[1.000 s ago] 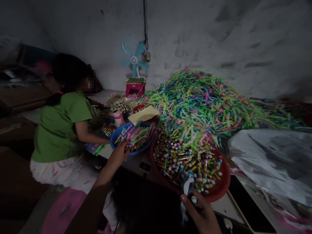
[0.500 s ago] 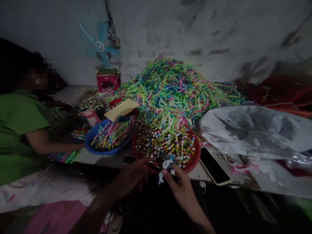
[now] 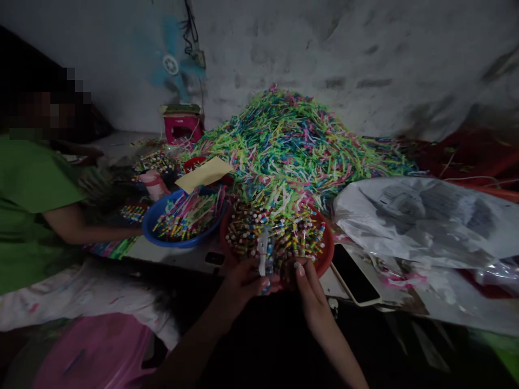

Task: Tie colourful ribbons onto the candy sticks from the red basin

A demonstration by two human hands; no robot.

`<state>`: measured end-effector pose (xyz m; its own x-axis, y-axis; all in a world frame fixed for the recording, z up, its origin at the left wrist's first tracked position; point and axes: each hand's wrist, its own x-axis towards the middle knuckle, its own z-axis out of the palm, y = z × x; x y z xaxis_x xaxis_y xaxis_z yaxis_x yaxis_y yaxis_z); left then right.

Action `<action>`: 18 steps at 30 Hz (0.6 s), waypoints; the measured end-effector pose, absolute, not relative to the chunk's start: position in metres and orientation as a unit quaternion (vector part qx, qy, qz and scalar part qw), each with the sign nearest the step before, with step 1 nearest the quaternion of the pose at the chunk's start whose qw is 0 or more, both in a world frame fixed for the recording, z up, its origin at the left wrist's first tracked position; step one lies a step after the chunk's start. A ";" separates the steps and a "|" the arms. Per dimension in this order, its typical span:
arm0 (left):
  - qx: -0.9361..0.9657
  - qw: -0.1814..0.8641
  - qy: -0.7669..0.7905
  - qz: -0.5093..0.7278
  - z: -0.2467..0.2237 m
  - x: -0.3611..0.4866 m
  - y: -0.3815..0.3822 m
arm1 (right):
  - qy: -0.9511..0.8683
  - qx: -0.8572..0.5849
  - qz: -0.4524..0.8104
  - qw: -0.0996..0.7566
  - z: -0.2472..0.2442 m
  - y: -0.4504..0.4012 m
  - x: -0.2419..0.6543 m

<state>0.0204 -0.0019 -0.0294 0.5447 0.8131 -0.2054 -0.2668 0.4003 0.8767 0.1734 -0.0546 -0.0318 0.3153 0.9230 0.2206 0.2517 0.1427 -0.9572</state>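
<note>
My left hand (image 3: 243, 286) is closed on a whitish-blue ribbon strip (image 3: 263, 258), which stands up from the fingers in front of the red basin. Close to its right, my right hand (image 3: 308, 283) has thumb and fingers pinched together at the basin's near rim; whatever they hold is too dark and small to make out. The red basin (image 3: 329, 256) is full of short, striped, multicoloured sticks (image 3: 312, 235) with whitish ends. Against its back rises a large heap of green, blue and pink ribbon strips (image 3: 292, 140).
A blue basin (image 3: 148, 229) of ribboned sticks and a tan card (image 3: 205, 174) lie left. A phone (image 3: 356, 275) and a white plastic bag (image 3: 421, 221) lie right. A co-worker in a green shirt (image 3: 36, 210) sits left, near a pink stool (image 3: 93, 351). Behind stands a fan (image 3: 170, 65).
My left hand has moved right and now holds the whitish-blue ribbon strip, which was at my right hand. My right hand has shifted slightly right and is pinched. The view has tilted a little.
</note>
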 end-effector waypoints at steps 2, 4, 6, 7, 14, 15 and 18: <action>0.343 0.786 0.327 0.396 -0.026 0.023 0.003 | -0.533 -0.584 0.286 0.542 -0.032 -0.058 0.171; 0.298 0.786 0.325 0.434 -0.020 0.025 0.006 | -0.573 -0.576 0.264 0.520 -0.030 -0.060 0.167; 0.285 0.774 0.333 0.457 -0.014 0.028 0.008 | -0.599 -0.572 0.242 0.505 -0.028 -0.061 0.162; 0.285 0.770 0.338 0.460 -0.011 0.029 0.007 | -0.605 -0.573 0.234 0.501 -0.027 -0.061 0.160; 0.290 0.774 0.336 0.451 -0.010 0.029 0.001 | -0.630 -0.602 0.137 0.471 -0.025 -0.061 0.155; 0.284 0.779 0.332 0.450 -0.011 0.028 0.001 | -0.634 -0.604 0.127 0.465 -0.025 -0.061 0.156; 0.278 0.787 0.330 0.440 -0.013 0.025 0.001 | -0.651 -0.600 0.110 0.451 -0.025 -0.060 0.158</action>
<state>0.0252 0.0006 -0.0132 0.3936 0.8773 -0.2747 -0.5092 0.4568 0.7294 0.1581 -0.0605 -0.0253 0.1272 0.8815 0.4548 0.6823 0.2550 -0.6851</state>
